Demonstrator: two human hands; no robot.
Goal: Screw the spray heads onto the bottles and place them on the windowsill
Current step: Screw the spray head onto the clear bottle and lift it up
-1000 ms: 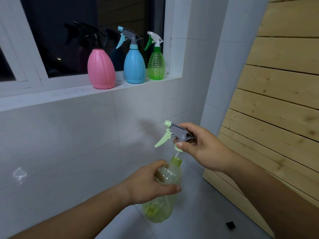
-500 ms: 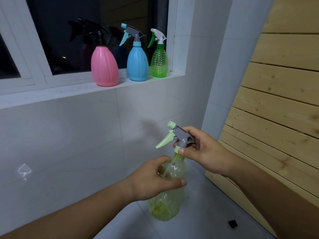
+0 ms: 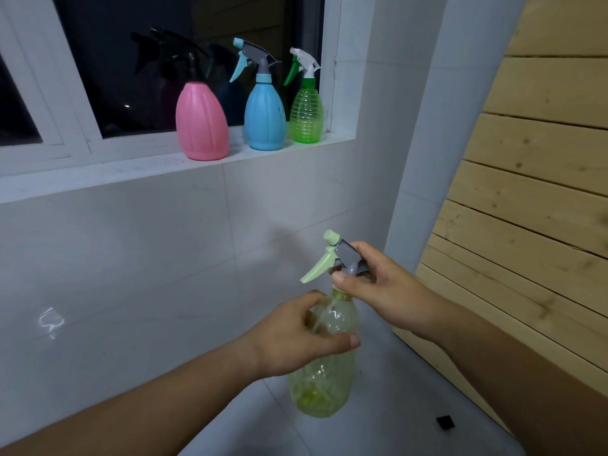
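Head view: your left hand (image 3: 289, 337) curls its grip round the yellow-green bottle (image 3: 325, 390), upper half; your right hand (image 3: 388, 291) pinches the spray head (image 3: 348, 256) at its collar, thumb in front.

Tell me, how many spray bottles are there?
4. The pink bottle, blue bottle and green bottle stand on the windowsill. The yellow-green bottle is held by the left hand, the right hand on its spray head. None seem hidden.
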